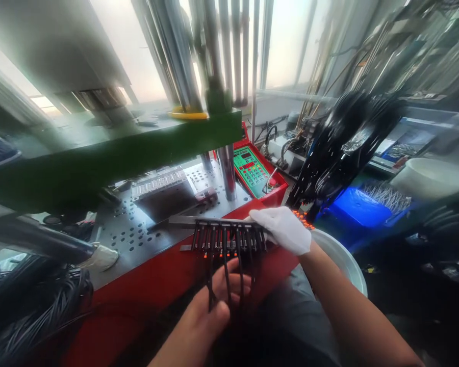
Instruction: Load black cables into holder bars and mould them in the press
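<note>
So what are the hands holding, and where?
Right hand, gloved, grips the metal bar at its right end. Left hand pinches the black cables hanging from it.

I'm looking at a factory workshop: a green-framed press (pixel 137 153) with steel columns, its perforated metal bed (pixel 153 224), a red control panel (pixel 252 171), bundled black cables (pixel 34 311) and parts bins (pixel 359 206).
</note>
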{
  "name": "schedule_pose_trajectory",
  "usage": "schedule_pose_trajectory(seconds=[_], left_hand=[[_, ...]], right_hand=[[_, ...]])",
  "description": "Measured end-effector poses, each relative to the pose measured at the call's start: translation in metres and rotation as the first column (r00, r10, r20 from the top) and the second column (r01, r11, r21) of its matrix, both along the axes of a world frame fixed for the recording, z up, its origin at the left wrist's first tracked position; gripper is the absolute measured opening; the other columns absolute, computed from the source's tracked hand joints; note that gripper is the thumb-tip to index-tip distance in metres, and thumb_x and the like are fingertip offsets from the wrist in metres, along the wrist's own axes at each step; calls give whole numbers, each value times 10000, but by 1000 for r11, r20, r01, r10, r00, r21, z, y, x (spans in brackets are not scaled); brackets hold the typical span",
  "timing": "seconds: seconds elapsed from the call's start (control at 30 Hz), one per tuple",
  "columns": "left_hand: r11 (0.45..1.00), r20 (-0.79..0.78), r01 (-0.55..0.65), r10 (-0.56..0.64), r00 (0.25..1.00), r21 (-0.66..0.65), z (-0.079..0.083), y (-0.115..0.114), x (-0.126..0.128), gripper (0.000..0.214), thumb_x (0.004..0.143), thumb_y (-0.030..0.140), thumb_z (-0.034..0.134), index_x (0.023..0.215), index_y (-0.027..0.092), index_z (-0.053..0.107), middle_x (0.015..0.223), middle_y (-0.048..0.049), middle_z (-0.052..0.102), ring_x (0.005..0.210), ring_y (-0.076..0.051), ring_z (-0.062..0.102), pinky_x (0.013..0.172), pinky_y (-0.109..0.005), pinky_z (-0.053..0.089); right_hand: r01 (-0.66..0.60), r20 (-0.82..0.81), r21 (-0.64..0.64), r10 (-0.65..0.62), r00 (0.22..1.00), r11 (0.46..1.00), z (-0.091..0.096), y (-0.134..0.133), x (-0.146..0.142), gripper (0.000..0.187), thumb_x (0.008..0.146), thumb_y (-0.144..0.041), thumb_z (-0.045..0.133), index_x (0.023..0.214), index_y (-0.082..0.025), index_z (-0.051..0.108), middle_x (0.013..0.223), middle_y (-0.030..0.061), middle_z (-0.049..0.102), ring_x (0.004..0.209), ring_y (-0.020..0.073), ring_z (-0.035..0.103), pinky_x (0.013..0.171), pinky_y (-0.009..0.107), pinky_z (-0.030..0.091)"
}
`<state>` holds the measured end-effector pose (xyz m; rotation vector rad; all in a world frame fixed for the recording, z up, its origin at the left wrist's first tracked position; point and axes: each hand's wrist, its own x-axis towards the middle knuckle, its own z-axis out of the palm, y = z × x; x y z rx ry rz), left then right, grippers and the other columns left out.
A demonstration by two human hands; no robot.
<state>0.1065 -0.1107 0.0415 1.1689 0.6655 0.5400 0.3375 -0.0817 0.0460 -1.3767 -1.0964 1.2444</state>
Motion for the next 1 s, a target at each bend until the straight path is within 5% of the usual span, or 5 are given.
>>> schedule_pose_trajectory(seconds=[0.13,0.43,0.63,0.73,1.0], left_hand=[[972,232,-225,234,944,-62,3,24,3,777,671,793,504,1069,148,674,1126,-147,661,1079,-364,573,924,-464,464],[829,25,-438,476,879,-348,12,49,8,508,840,521,517,1003,76,701,743,-121,726,756,-285,695,694,-370,570],[796,23,-512,548,836,-323,15,51,9,495,812,454,554,1077,56,680,806,-137,737,715,-275,701,653,-338,568],[786,12,-542,571,821,-296,17,52,8,500,802,460,559,1090,69,677,790,-131,739,730,-286,701,656,-356,569],[785,51,-574,599,799,-233,4,51,11,538,807,491,582,1178,104,634,924,-125,733,775,-271,698,717,-368,568]], right_hand=[[-38,53,9,37,998,999,-1,-2,-1,441,816,-560,554,778,-152,716,552,-10,532,475,82,399,428,206,278],[-140,206,20,133,969,990,10,-6,-5,348,793,-477,599,764,-156,729,746,20,666,602,112,544,538,209,420],[-26,-195,13,28,980,1000,-12,-5,-11,486,850,-525,496,1105,-137,641,405,-56,470,369,97,408,411,218,312],[-51,-346,-46,32,938,998,-23,-9,-16,479,851,-572,465,765,-137,646,416,-25,477,378,97,418,415,227,319],[258,185,45,-262,947,965,-17,-20,-31,332,781,-482,628,648,-178,614,544,-24,559,501,104,479,514,228,386]])
